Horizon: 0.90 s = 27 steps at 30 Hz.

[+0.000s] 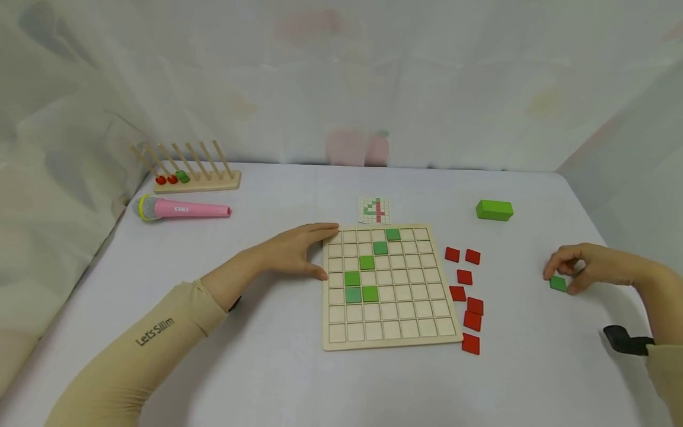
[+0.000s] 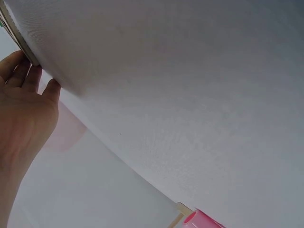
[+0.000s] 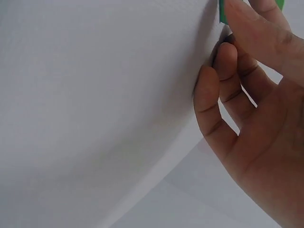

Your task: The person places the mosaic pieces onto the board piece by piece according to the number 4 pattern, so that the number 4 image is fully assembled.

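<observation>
My left hand rests against the left edge of a wooden grid board, fingers at its top left corner and thumb lower down. In the left wrist view, the fingertips of the left hand touch the board's edge. Several green tiles sit in the grid, most along a diagonal. Off to the right, my right hand pinches a loose green tile between thumb and forefinger, at the tabletop. The right wrist view shows this tile partly hidden behind the thumb.
Several red tiles lie right of the board. Behind it is a pattern card with a green and red figure. A green block stands at back right. A pink microphone and a peg rack with beads occupy the back left.
</observation>
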Available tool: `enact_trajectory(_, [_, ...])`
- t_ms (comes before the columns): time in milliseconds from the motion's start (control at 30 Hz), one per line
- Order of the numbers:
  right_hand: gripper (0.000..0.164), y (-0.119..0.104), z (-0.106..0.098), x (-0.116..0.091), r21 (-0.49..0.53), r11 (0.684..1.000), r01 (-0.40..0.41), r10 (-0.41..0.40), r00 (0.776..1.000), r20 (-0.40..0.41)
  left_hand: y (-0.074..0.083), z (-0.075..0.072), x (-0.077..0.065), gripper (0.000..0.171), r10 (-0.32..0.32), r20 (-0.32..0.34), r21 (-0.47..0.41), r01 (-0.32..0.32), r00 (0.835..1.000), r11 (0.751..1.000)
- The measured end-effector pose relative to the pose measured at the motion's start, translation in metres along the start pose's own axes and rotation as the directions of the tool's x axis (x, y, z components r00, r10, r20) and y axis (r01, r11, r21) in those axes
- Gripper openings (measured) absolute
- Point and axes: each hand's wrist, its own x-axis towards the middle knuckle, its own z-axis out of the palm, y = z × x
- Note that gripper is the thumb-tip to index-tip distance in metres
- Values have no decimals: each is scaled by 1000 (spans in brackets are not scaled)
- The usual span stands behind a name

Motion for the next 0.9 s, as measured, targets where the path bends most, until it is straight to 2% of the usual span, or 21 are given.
enact_trajectory(133, [26,-2,2,0,-12,1000,12,-12,1000,-18,0,0,0,106,1,2,-9,-1,1000,1000])
enact_trajectory(633, [19,-8,3,-1,-136,988,-72,58,993,-103,0,0,0,105,-1,6,-12,1,1000,1000])
enact_trajectory(900, [23,-29,3,10,-172,979,-114,91,987,-134,-1,0,1,105,1,9,-8,-1,1000,1000])
